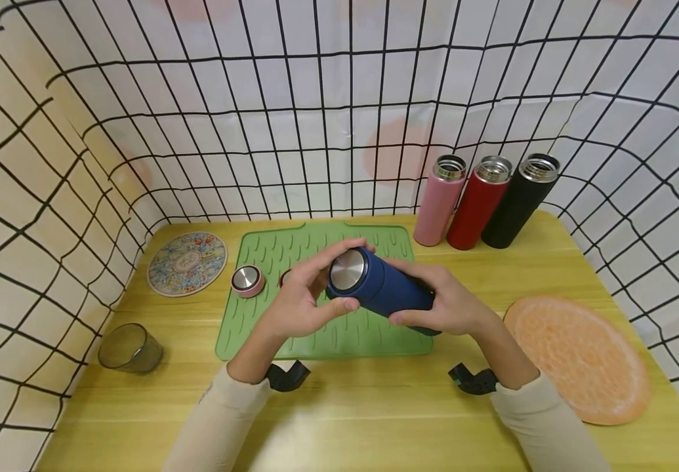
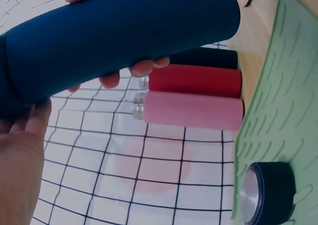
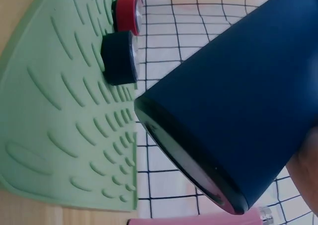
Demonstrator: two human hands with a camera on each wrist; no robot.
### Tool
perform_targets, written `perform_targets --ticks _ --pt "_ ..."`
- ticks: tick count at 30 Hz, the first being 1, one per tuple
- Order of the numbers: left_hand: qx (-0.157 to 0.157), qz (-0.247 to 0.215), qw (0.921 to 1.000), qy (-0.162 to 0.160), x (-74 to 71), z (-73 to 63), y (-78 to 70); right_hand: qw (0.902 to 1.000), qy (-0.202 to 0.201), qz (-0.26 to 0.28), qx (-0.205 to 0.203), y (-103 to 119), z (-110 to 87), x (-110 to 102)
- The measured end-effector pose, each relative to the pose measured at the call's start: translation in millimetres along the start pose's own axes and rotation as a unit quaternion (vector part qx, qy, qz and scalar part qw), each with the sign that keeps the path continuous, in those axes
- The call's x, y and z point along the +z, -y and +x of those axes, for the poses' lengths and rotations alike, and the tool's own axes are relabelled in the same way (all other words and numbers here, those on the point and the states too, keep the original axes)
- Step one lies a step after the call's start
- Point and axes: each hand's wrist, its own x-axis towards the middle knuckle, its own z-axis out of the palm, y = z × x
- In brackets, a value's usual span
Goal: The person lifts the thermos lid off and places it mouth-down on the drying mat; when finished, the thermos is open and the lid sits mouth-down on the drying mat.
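Note:
Both hands hold a blue thermos (image 1: 395,292) tilted over the green mat, its steel-topped lid (image 1: 349,269) toward the upper left. My left hand (image 1: 294,305) grips around this lid with thumb and fingers. Lower on the body, near the base, my right hand (image 1: 448,303) wraps the thermos. On the mat sit a pink lid (image 1: 247,280), a red lid (image 3: 126,15) and a black lid (image 3: 118,58). In the head view the left hand and thermos hide most of the red lid and the black one.
Lidless pink (image 1: 436,206), red (image 1: 476,208) and black (image 1: 516,206) thermoses stand at the back right. The green drying mat (image 1: 369,344) lies mid-table. A patterned round mat (image 1: 188,264) and a tinted glass (image 1: 132,351) are left, an orange-slice placemat (image 1: 575,357) right. Gridded sheeting surrounds the table.

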Motion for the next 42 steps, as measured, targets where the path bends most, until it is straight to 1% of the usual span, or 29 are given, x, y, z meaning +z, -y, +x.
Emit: perform_targets --ticks 3,8,11,16,18,20,22,24,26,28,30,31,32,33,35,37,38,40,42 --pt "-0.003 0.020 0.9997 -0.013 0.9 -0.2 0.7 1.0000 -0.001 0.006 0.000 -2.4 1.1 1.5" --pt "0.004 0.041 0.9988 -0.026 2.5 0.6 -0.1 0.9999 -0.006 0.014 -0.004 -3.6 2.0 4.3" --pt "0.004 0.049 0.9982 -0.033 2.7 0.8 -0.6 0.9999 -0.009 0.007 -0.001 -2.7 2.8 5.9" --pt "0.003 0.048 0.9977 -0.048 3.0 0.1 -1.6 0.9998 -0.016 -0.006 0.004 1.0 2.9 7.5" --pt "0.003 0.046 0.9974 -0.056 3.7 0.3 -2.3 0.9996 -0.023 -0.013 0.009 3.2 2.3 8.1" --pt "-0.001 0.054 0.9962 -0.069 4.8 0.1 -2.6 0.9988 -0.038 -0.026 0.015 5.3 2.0 9.2" --pt "-0.012 0.070 0.9934 -0.090 6.7 -0.2 -1.7 0.9961 -0.066 -0.053 0.022 6.6 2.1 11.2" --pt "-0.036 0.081 0.9887 -0.121 9.3 -1.0 0.8 0.9912 -0.099 -0.085 0.021 5.4 3.5 14.5" --pt "-0.066 0.086 0.9810 -0.160 12.3 -1.5 3.5 0.9840 -0.132 -0.119 0.014 3.6 6.4 18.5" --pt "-0.092 0.083 0.9724 -0.198 15.1 -1.6 6.1 0.9782 -0.155 -0.138 0.006 1.3 9.0 22.0" --pt "-0.104 0.071 0.9677 -0.219 15.9 -0.9 6.9 0.9755 -0.167 -0.143 0.000 0.6 10.5 23.5" --pt "-0.102 0.064 0.9682 -0.219 15.1 -0.7 6.8 0.9748 -0.170 -0.144 0.001 1.6 10.6 23.0" --pt "-0.095 0.056 0.9708 -0.213 13.4 -0.2 6.5 0.9750 -0.171 -0.143 0.005 2.9 10.1 21.9" --pt "-0.082 0.044 0.9757 -0.198 10.9 0.5 5.7 0.9761 -0.168 -0.138 0.010 4.2 9.2 20.4" --pt "-0.048 0.020 0.9875 -0.149 4.5 1.5 2.8 0.9807 -0.152 -0.121 0.017 7.6 6.9 16.4" --pt "-0.011 -0.001 0.9960 -0.089 -2.1 1.7 -1.0 0.9867 -0.127 -0.099 0.019 10.7 4.9 12.7" --pt "0.007 -0.010 0.9981 -0.060 -5.1 1.8 -2.8 0.9899 -0.112 -0.084 0.019 12.1 4.2 11.2" --pt "0.033 -0.019 0.9992 -0.010 -9.3 1.1 -6.0 0.9949 -0.083 -0.055 0.017 14.9 2.9 9.2" --pt "0.045 -0.030 0.9983 0.022 -11.6 0.2 -7.9 0.9975 -0.061 -0.030 0.018 17.0 2.5 8.5"
